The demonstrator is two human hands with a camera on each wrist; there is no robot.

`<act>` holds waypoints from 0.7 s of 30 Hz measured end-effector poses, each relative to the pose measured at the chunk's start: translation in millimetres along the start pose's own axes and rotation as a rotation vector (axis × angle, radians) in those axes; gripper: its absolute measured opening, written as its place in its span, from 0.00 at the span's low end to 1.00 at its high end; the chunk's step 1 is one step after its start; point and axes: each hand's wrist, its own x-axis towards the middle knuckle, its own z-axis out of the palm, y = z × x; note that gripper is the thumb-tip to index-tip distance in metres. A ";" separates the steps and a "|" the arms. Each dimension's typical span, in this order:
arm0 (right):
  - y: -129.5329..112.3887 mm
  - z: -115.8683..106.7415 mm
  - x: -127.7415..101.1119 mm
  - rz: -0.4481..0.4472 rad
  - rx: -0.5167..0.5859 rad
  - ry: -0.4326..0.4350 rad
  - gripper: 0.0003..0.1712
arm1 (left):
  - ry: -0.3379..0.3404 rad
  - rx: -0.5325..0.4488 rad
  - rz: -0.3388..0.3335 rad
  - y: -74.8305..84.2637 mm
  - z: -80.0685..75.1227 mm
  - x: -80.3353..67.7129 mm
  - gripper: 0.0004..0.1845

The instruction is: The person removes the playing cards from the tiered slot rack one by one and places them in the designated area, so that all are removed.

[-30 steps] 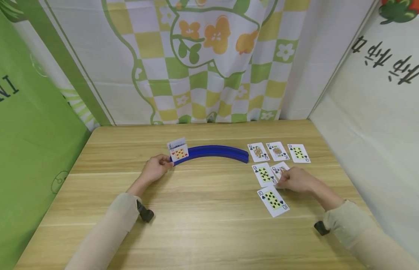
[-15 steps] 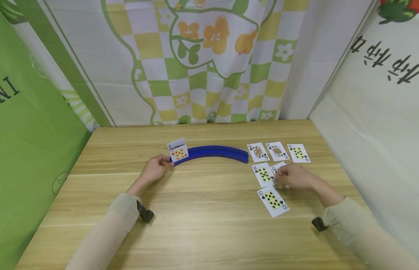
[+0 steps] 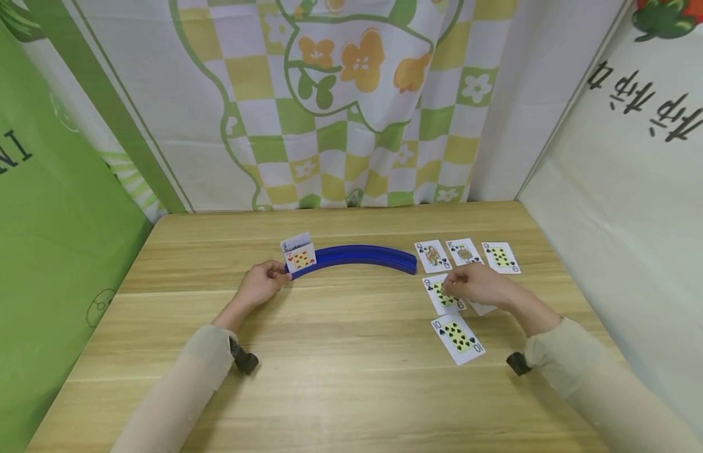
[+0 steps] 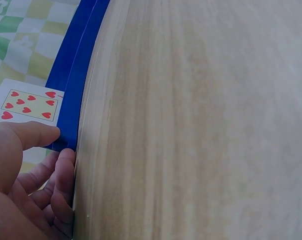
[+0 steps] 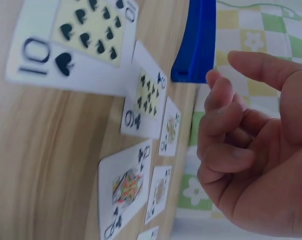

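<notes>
My left hand [image 3: 262, 281] grips the left end of a curved blue playing card holder [image 3: 362, 254]. In the left wrist view its thumb lies on the holder's end beside the seven of hearts [image 4: 31, 104], with the other fingers below. That card stands in the holder with another card [image 3: 296, 241] behind it. My right hand [image 3: 484, 287] hovers over the nine of clubs [image 3: 433, 286], fingers loosely curled and thumb apart, holding nothing. Partly hidden beneath it in the head view, the queen of clubs [image 5: 126, 187] lies face up. Nearest me is the ten of spades [image 3: 457, 340].
Behind the right hand lie a queen [image 3: 433, 255], a king [image 3: 461, 250] and a nine of spades [image 3: 501, 257] in a row. All stand on a wooden table [image 3: 340, 377], with a patterned curtain [image 3: 351, 151] along its back and fabric walls at both sides.
My right hand has moved left and slightly away from me, from the queen of clubs to over the nine of clubs. The left hand and the holder have stayed in place.
</notes>
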 end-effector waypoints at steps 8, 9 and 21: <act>-13.8 2.9 10.6 -0.012 0.037 0.000 0.12 | 0.004 0.012 -0.003 0.1 0.1 -0.3 0.21; -15.0 3.3 11.6 -0.018 0.048 -0.003 0.12 | 0.004 0.013 -0.004 0.1 0.1 -0.2 0.21; -29.4 8.4 22.0 -0.045 0.047 0.010 0.13 | 0.003 0.013 -0.007 -1.6 0.1 1.0 0.21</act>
